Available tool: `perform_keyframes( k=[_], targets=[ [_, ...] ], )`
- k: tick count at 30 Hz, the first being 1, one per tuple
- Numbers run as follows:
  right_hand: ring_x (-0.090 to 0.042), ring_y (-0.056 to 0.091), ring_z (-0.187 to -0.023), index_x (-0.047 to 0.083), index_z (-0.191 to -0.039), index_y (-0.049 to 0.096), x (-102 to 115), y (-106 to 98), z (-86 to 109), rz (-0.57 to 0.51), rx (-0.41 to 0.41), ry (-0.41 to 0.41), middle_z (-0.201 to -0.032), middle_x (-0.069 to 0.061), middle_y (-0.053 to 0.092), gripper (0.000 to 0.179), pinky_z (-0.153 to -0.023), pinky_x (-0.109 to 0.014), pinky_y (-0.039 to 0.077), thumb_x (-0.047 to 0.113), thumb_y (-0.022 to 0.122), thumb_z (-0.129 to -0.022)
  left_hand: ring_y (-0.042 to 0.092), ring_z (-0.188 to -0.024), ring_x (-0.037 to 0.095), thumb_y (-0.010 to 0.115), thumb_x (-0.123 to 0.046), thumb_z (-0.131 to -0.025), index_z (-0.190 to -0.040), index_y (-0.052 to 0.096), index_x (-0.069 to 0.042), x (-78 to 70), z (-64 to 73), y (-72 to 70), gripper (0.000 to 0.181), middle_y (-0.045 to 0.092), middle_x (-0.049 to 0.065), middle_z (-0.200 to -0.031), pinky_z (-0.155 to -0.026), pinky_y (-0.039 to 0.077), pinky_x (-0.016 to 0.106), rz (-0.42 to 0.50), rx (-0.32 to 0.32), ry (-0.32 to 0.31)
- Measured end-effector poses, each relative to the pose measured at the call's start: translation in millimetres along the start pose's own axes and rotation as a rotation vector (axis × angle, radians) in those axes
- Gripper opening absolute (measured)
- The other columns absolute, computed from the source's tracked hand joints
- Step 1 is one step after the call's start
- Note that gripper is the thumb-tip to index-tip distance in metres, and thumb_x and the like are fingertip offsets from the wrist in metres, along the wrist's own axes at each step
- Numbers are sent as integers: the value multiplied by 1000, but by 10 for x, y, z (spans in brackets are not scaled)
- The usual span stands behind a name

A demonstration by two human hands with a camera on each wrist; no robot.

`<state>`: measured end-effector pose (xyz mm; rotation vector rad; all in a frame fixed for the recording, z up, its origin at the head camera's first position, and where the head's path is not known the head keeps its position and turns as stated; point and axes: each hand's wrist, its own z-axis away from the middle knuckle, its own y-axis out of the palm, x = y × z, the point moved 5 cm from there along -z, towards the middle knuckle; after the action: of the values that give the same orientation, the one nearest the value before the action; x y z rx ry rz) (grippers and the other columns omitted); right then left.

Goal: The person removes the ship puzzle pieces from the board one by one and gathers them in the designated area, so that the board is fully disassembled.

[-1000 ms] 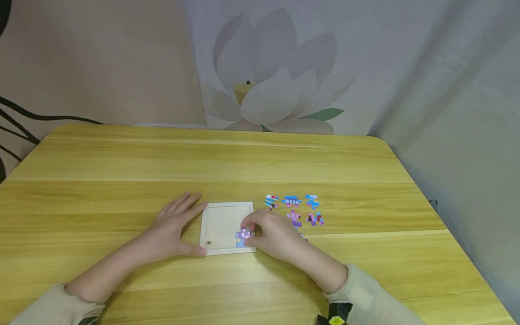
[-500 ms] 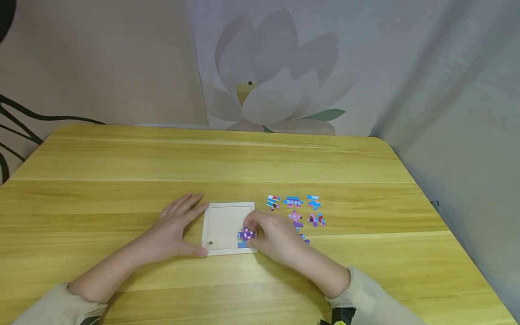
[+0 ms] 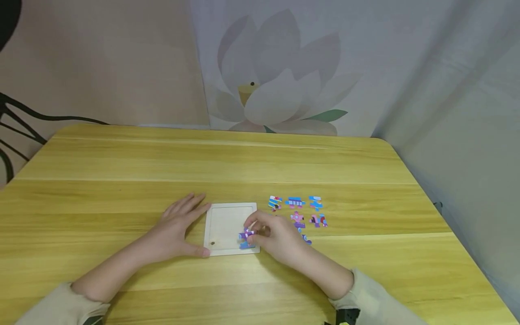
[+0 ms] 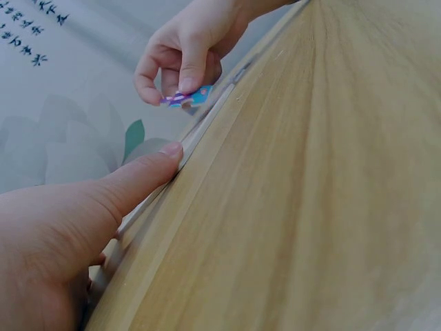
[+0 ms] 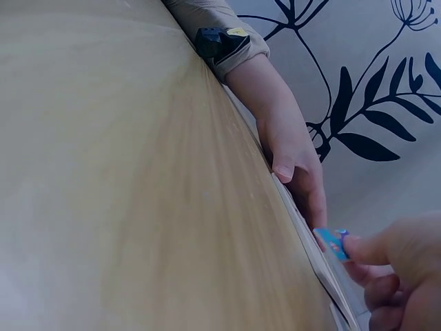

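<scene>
A shallow white wooden puzzle tray [image 3: 233, 252] lies on the table, with a small dark spot near its lower left corner. My left hand [image 3: 176, 230] rests at the tray's left side, fingers spread, with the thumb touching the rim's near corner. Above the tray's lower right corner, my right hand [image 3: 280, 234] pinches a purple and blue jigsaw piece [image 3: 245, 244] between thumb and fingertips. In the left wrist view this jigsaw piece [image 4: 187, 98] is tilted and held slightly above the rim. The right wrist view shows its blue part [image 5: 329, 243] beside the right thumb.
Several loose jigsaw pieces lie right of the tray, among them a striped one [image 3: 275, 202], a blue one [image 3: 316, 202] and a pink one [image 3: 298, 218]. Another piece [image 3: 305, 238] is partly hidden behind the right hand. The wooden table [image 3: 162, 158] ends at a fabric backdrop.
The jigsaw piece in my right hand has tipped from facing up to a steeper tilt, still over the same corner. My left hand stays put on the tray; the head view has shifted slightly.
</scene>
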<state>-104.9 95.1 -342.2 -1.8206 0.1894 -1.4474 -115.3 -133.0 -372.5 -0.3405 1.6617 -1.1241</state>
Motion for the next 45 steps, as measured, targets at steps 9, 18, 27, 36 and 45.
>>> perform_keyframes(
  k=[9, 18, 27, 36, 45],
  targets=[
    [-8, 44, -55, 20, -96, 67, -75, -96, 102, -140, -24, 30, -81, 10, 63, 20, -49, -21, 38, 7, 75, -82, 1, -142, 42, 71, -69, -64, -148, 32, -3, -21, 3, 5, 114, 11, 17, -158, -106, -2, 67, 22, 3, 6],
    [-10, 45, -56, 14, -96, 69, -163, -251, 234, -184, -63, 47, -84, 3, 63, 22, -49, -18, 37, 2, 75, -80, 2, -142, 42, 71, -69, -64, -148, 32, -3, -31, 5, -3, 114, 12, 17, -158, -106, -1, 67, 12, 5, 4],
    [-8, 39, -52, 14, -98, 70, -278, -405, 352, -168, -93, 61, -84, 2, 65, 22, -47, -18, 32, 6, 77, -79, 1, -142, 42, 71, -71, -63, -149, 32, -5, -14, -1, -2, 115, 11, 15, -158, -106, -1, 67, 6, 7, 0],
    [-7, 37, -51, 11, -100, 68, -389, -529, 452, -170, -95, 71, -83, 0, 63, 21, -46, -19, 32, 7, 76, -80, 1, -142, 42, 71, -70, -63, -149, 31, -4, -13, 4, -8, 115, 11, 16, -158, -106, -1, 67, 11, 7, 0],
    [-7, 38, -52, 12, -99, 67, -528, -674, 583, -158, -133, 81, -81, -1, 63, 20, -44, -19, 32, 7, 75, -81, 1, -142, 42, 72, -70, -62, -149, 32, -4, -9, 1, -13, 116, 11, 16, -158, -107, -1, 66, 5, 8, -5]
  ],
)
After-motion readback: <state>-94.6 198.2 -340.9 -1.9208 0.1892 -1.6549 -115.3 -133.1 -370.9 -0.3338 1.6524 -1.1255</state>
